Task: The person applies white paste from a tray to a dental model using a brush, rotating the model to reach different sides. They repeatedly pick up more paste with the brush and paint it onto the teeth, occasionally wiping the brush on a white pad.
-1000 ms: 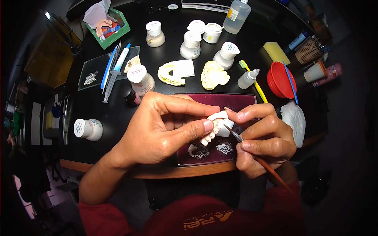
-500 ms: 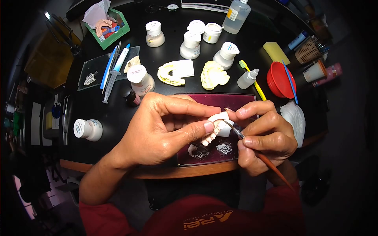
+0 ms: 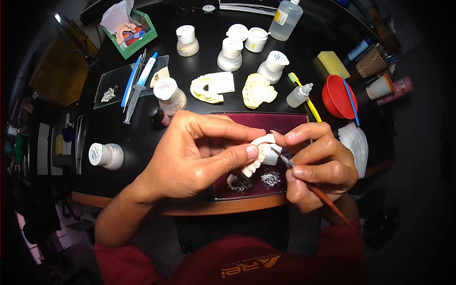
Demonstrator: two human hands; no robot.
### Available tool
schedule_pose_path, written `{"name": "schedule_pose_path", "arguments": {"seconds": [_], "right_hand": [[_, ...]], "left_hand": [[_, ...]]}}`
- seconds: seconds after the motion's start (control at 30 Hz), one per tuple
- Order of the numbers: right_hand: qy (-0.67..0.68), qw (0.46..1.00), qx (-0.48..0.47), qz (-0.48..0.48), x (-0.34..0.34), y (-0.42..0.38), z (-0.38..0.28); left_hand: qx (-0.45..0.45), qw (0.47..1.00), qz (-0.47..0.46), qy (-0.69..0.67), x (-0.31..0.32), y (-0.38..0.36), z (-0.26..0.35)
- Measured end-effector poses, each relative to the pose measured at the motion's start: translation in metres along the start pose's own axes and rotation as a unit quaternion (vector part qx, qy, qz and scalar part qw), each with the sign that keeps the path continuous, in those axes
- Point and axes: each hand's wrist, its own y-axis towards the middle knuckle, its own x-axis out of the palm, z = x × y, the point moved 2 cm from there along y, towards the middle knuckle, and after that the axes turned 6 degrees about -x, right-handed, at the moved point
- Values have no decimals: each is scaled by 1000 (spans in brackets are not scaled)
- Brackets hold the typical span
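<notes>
My left hand [image 3: 183, 159] pinches a pale dental model [image 3: 252, 166] with a row of teeth between thumb and forefinger. In my right hand [image 3: 325, 164] is a fine brush [image 3: 327, 198] with a reddish-brown handle, its dark tip right at the model's teeth. The right forefinger reaches close to the model's upper end. Below both hands lies a dark red glass slab [image 3: 251, 194] bearing two small heaps of whitish material [image 3: 270, 178] and a white block [image 3: 271, 157], partly hidden by the model and brush.
Behind the hands stand several powder jars [image 3: 170, 97], two yellowish dental casts [image 3: 259, 91] and a dropper bottle [image 3: 299, 95]. A red bowl [image 3: 336, 97], yellow toothbrush [image 3: 311, 107] and crumpled tissue [image 3: 354, 148] lie right. At left are a syringe [image 3: 135, 97] and a green bin [image 3: 149, 35].
The model has turned slightly in my left hand, and the brush tip has shifted a little along its teeth. Both hands stay in nearly the same place.
</notes>
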Motion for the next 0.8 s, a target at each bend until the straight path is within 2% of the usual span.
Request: {"name": "schedule_pose_path", "arguments": {"seconds": [0.27, 0.37, 0.8], "right_hand": [[1, 1000, -3, -2, -1, 1, 0], [-2, 1000, 5, -5, -2, 5, -3], [-8, 1000, 9, -5, 0, 5, -2]], "left_hand": [[3, 1000, 3, -10, 1, 0, -1], [-63, 996, -27, -62, -1, 0, 2], [-51, 998, -18, -21, -2, 0, 3]]}}
